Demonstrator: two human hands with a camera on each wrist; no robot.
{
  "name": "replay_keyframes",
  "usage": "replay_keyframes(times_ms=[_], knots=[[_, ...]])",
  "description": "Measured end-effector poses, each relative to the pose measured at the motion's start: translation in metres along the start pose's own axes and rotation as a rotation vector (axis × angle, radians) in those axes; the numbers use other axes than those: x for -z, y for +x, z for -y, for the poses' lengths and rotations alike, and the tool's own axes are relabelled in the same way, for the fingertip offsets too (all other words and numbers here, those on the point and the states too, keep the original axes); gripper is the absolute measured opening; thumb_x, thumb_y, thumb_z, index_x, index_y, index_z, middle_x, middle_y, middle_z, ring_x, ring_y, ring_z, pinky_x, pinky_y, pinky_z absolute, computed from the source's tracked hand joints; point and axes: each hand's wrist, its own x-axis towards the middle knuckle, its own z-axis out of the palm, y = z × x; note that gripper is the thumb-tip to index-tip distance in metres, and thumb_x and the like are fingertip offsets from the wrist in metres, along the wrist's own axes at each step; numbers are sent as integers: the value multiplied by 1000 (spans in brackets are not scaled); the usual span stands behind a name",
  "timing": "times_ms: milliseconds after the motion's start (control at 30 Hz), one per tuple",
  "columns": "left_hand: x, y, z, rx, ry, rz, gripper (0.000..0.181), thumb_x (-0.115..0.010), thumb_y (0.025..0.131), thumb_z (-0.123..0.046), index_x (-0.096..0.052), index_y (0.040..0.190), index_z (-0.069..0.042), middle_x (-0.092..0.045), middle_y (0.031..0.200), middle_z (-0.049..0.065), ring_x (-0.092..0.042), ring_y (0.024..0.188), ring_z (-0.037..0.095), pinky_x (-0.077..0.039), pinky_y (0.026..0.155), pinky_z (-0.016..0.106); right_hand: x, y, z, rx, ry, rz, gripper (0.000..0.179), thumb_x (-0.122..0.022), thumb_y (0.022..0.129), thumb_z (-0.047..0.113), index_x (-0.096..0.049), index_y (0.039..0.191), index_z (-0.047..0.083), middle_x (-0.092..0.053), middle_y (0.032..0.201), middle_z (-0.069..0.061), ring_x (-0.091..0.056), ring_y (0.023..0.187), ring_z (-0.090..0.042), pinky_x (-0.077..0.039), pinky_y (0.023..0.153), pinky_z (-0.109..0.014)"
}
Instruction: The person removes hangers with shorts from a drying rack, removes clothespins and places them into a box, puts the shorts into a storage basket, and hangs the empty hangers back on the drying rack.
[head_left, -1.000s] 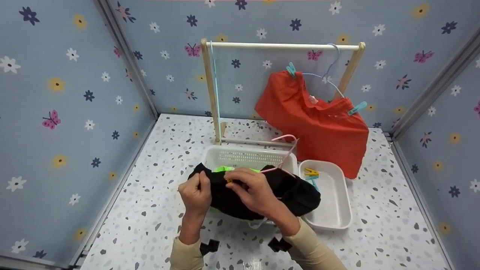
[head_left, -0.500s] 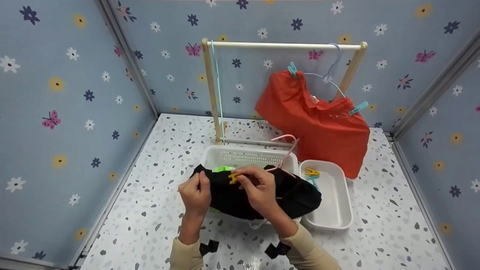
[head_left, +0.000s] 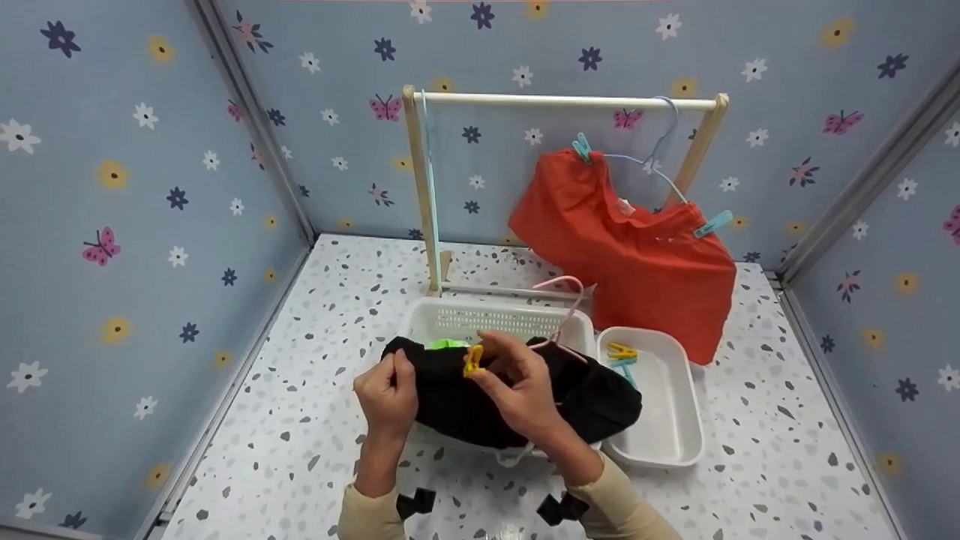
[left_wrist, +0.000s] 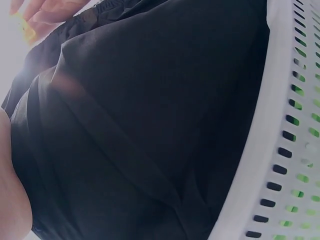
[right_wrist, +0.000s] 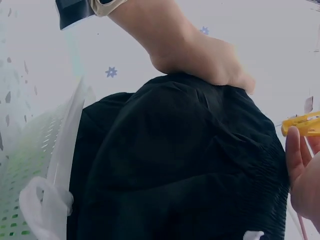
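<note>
A black garment (head_left: 469,401) with a gathered elastic waistband (right_wrist: 267,172) hangs over the white perforated basket. My left hand (head_left: 386,394) grips its left end in a fist. Between the thumb and fingers of my right hand (head_left: 517,386) I pinch a yellow clothespin (head_left: 473,361), held upright in front of the waistband. The right wrist view shows the clothespin (right_wrist: 302,124) apart from the cloth. A pink hanger (head_left: 571,304) sticks up from the garment, its lower part mostly hidden by cloth and my right hand.
The white basket (head_left: 495,309) holds something bright green (head_left: 448,344). To its right, a white tray (head_left: 664,420) contains yellow (head_left: 621,351) and light-blue clothespins (head_left: 624,369). Behind stands a rack (head_left: 525,99) with a red garment (head_left: 637,255) clipped to a hanger and another light-blue hanger (head_left: 432,195).
My right hand has drawn the yellow clothespin out from the waistband and turned it upright. My left hand keeps its grip on the black garment. The head view has tilted up slightly.
</note>
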Motion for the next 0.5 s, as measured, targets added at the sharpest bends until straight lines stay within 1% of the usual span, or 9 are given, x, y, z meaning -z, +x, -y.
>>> replay_keyframes(times_ms=[100, 167, 267, 300, 367, 400, 500], knots=[[2, -3, 2, 3, 1, 4, 47, -56, 91, -5, -30, 52, -14, -21, 50, -8, -17, 41, 4, -15, 37, 21, 5, -3, 8, -62, -9, -22, 37, -73, 84, -1, -55, 112, -16, -62, 94, -26, -61, 71, -31, -53, 64, -32], [3, -4, 4, 6, 4, 7, 47, -56, 90, -5, -30, 52, -14, -22, 49, -8, -17, 40, 4, -15, 37, 22, 11, -7, 6, -94, -9, -29, 34, -74, 80, -10, -56, 108, -16, -62, 95, -27, -60, 73, -32, -53, 67, -33], [4, -4, 7, 9, 8, 2, 47, -56, 88, -4, -29, 51, -13, -23, 49, -7, -18, 40, 5, -15, 37, 22, 25, -16, -3, -94, -13, -30, 35, -73, 74, -19, -58, 105, -13, -62, 95, -25, -60, 76, -32, -52, 69, -35], [4, -5, 8, 11, 11, 2, 47, -56, 88, -4, -29, 51, -13, -23, 49, -7, -18, 40, 4, -15, 37, 22, 30, -19, -6, -89, -15, -32, 36, -72, 73, -21, -59, 105, -12, -62, 94, -24, -61, 77, -30, -52, 69, -35], [4, -5, 9, 14, 17, 5, 47, -56, 88, -5, -29, 51, -13, -23, 49, -7, -19, 41, 4, -16, 37, 23, 41, -26, -11, -82, -22, -42, 37, -72, 72, -22, -61, 105, -11, -63, 94, -23, -61, 78, -26, -53, 69, -33], [4, -5, 10, 15, 20, 5, 47, -57, 88, -5, -29, 51, -13, -23, 49, -7, -19, 41, 4, -16, 37, 23, 46, -27, -8, -77, -24, -50, 37, -70, 72, -24, -60, 105, -12, -63, 92, -24, -62, 78, -23, -53, 70, -30], [3, -5, 11, 25, 16, 3, 47, -57, 87, -3, -28, 51, -13, -23, 49, -7, -19, 41, 5, -16, 37, 23, 63, -32, -2, -123, -50, -89, 35, -68, 75, -23, -60, 107, -13, -63, 91, -24, -63, 78, -19, -53, 68, -26]])
